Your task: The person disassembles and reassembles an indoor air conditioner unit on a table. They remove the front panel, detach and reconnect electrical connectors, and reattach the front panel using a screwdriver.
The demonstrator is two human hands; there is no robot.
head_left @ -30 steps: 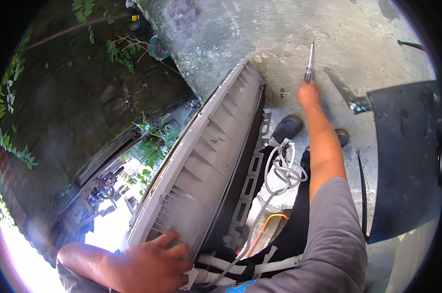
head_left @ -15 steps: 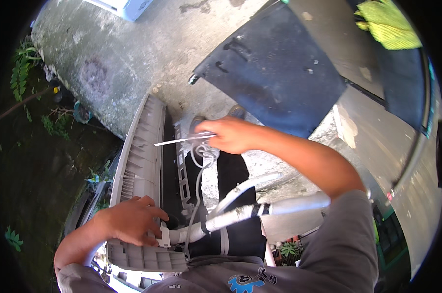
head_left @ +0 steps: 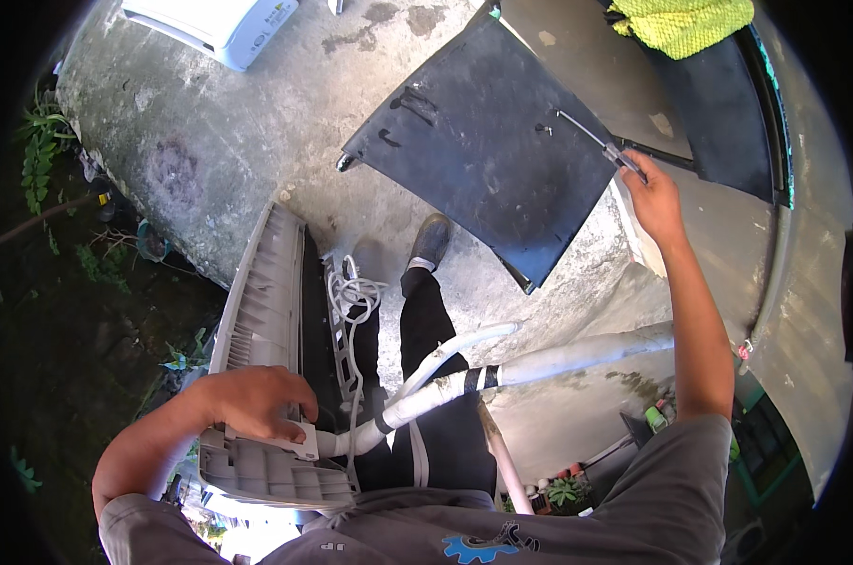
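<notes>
A long white air conditioner indoor unit (head_left: 264, 282) lies back side up along my left leg. My left hand (head_left: 261, 403) rests at its near end, fingers curled over the housing beside a small white plastic piece (head_left: 302, 443). A screwdriver (head_left: 624, 162) is held in my right hand (head_left: 654, 196), out at the right, its shaft pointing over a dark seat-like panel (head_left: 483, 141). Small metal bits (head_left: 544, 128), perhaps screws, lie on that panel near the tip. Wrapped white pipes (head_left: 445, 400) run from the unit across my lap to the right.
A coiled white cable (head_left: 356, 292) hangs by the unit. One shoe (head_left: 432, 240) stands on the concrete floor (head_left: 210, 132). A white casing (head_left: 228, 33) sits at the far left, a yellow cloth (head_left: 685, 24) at the far right. The floor drops off to plants at left.
My right hand has swung from above my legs out to the right, over the edge of the dark panel, carrying the screwdriver. My left hand stays on the unit.
</notes>
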